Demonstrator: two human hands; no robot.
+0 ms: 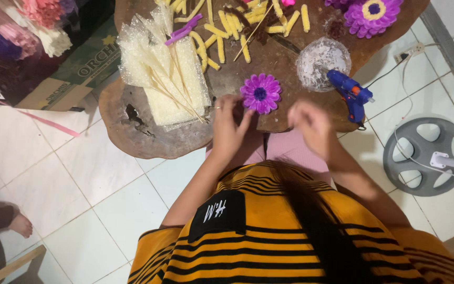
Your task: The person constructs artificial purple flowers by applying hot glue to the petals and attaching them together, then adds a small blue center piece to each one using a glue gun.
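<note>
A purple paper flower (260,93) lies on the near edge of the wooden table (132,131). The left hand (230,125) pinches its lower petals; the right hand (309,123) is curled just right of it, contents hidden. She seems mid-assembly; gluing would call for the blue glue gun (350,94) nearby right.

Between your left hand (230,128) and your right hand (311,125) the bare wood of the table (148,139) is free, and only the purple flower (260,93) lies at its far end. To the left, the stack of white mesh sheets (164,73) with thin sticks (177,89) blocks the way. To the right, the blue glue gun (350,93) and the glass bowl (322,63) stand close, and yellow foam pieces (227,31) crowd the far side.
</note>
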